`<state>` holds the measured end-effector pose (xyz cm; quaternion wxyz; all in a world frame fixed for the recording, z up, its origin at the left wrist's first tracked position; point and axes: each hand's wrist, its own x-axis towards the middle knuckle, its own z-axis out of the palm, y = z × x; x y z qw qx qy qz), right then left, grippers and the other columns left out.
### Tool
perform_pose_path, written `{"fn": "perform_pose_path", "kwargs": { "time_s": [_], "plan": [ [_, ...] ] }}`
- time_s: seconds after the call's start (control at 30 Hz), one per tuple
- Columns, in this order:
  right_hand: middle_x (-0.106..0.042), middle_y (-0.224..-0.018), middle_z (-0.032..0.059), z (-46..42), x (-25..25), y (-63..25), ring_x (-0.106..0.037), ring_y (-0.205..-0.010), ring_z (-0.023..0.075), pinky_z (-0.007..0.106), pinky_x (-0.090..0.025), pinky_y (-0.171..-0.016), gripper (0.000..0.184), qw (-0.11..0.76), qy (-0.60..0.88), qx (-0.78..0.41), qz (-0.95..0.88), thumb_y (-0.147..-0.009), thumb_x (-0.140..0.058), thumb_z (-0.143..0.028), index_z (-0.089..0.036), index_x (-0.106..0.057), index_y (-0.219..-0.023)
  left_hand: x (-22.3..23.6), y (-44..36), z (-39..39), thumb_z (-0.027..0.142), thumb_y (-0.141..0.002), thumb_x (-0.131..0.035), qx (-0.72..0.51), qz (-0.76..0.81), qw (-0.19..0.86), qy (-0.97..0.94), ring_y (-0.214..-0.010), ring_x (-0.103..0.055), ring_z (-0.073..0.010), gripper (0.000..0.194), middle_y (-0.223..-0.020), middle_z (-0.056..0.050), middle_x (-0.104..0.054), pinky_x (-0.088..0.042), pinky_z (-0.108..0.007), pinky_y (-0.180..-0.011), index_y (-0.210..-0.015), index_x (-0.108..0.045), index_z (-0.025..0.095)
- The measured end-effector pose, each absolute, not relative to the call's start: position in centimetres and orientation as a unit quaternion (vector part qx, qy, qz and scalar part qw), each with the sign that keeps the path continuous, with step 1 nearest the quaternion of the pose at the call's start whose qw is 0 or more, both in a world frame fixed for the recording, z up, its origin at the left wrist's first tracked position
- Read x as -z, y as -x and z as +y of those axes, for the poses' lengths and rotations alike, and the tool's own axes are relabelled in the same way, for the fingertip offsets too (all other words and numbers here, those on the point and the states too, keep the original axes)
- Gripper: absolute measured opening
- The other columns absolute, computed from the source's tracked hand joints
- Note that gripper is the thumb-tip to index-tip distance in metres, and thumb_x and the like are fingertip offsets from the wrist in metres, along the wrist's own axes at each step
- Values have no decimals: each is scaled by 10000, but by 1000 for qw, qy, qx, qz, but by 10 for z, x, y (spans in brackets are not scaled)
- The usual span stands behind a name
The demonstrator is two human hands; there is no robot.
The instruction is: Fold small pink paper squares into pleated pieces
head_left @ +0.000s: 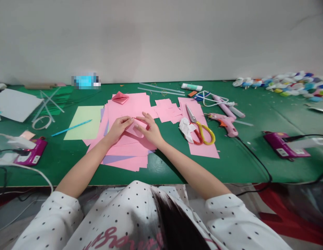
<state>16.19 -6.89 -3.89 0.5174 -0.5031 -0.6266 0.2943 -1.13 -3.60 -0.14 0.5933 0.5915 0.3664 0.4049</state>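
Note:
A small folded piece of pink paper (136, 129) lies between my two hands, above a stack of pink sheets (124, 152). My left hand (119, 128) pinches its left edge between thumb and fingers. On the other side, my right hand (150, 129) grips the paper with the thumb on top, its other fingers partly spread. A folded pink paper shape (120, 98) sits at the top of the stack, beyond my left hand. Several small pink paper squares (166, 110) lie to the right of the stack.
Scissors (200, 128) with red and yellow handles lie on pink paper at right, beside a pink glue gun (225, 122) with a black cord. A blue pencil (72, 127) rests across light green paper (80, 116). Purple power strips (285, 145) and bottle caps (299, 83) are farther out.

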Motion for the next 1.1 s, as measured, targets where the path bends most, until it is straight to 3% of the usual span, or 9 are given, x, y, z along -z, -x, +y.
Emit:
{"fn": "perform_pose_path", "kwargs": {
  "time_s": [0.17, 0.27, 0.33, 0.4, 0.63, 0.8, 0.9, 1.1],
  "plan": [
    [-655, -1340, 114, -71, 33, -162, -564, -1309, 275, 484, -392, -1154, 470, 572, 464, -333, -588, -801, -744, -467, -223, -680, -1198, -4, 11, -39, 449, -768, -776, -401, 370, 608, -577, -718, -539, -129, 315, -754, 0, -609, -439, -261, -702, -797, -689, 148],
    [-732, -1129, 83, -73, 28, -163, -675, -1017, 227, 412, -525, -964, 417, 587, 460, -347, -569, -802, -741, -463, -218, -696, -1137, -6, 10, -41, 456, -752, -792, -401, 364, 624, -564, -762, -578, -150, 333, -810, -21, -643, -460, -274, -713, -840, -708, 146],
    [-734, -919, 47, -75, 27, -163, -644, -765, 182, 355, -549, -749, 400, 582, 474, -357, -555, -796, -740, -471, -218, -708, -1104, -6, 10, -41, 458, -747, -800, -402, 368, 626, -559, -714, -559, -135, 335, -759, -10, -620, -452, -263, -671, -825, -709, 145],
    [-677, -748, 7, -76, 26, -163, -543, -597, 142, 308, -490, -587, 390, 578, 483, -371, -542, -792, -738, -480, -217, -717, -1079, -6, 10, -41, 454, -746, -804, -403, 371, 621, -561, -649, -514, -109, 333, -686, 11, -565, -434, -243, -617, -784, -698, 141],
    [-664, -725, 2, -78, 25, -160, -521, -563, 121, 262, -439, -495, 383, 598, 454, -415, -514, -779, -733, -513, -212, -718, -1015, -5, 9, -42, 484, -728, -820, -400, 376, 634, -545, -617, -569, -107, 400, -772, -1, -584, -478, -215, -495, -865, -641, 154],
    [-663, -723, -2, -77, 24, -160, -477, -483, 93, 250, -399, -429, 466, 592, 443, -454, -498, -764, -726, -569, -192, -704, -1036, -5, 8, -40, 509, -759, -785, -429, 379, 629, -526, -627, -600, -108, 479, -871, -19, -621, -492, -205, -465, -1092, -663, 186],
    [-632, -687, -9, -76, 26, -161, -463, -476, 93, 255, -384, -429, 450, 587, 441, -451, -507, -781, -713, -573, -194, -706, -1023, -3, 9, -39, 510, -757, -781, -423, 386, 627, -528, -606, -566, -104, 447, -796, -16, -612, -484, -212, -468, -1026, -711, 160],
    [-423, -515, -79, -75, 31, -164, -384, -432, 106, 271, -322, -434, 443, 579, 468, -415, -523, -834, -671, -566, -223, -667, -1115, 1, 10, -37, 466, -724, -812, -429, 395, 606, -542, -589, -496, -88, 385, -766, -8, -624, -416, -218, -502, -956, -738, 167]
  ]
}}
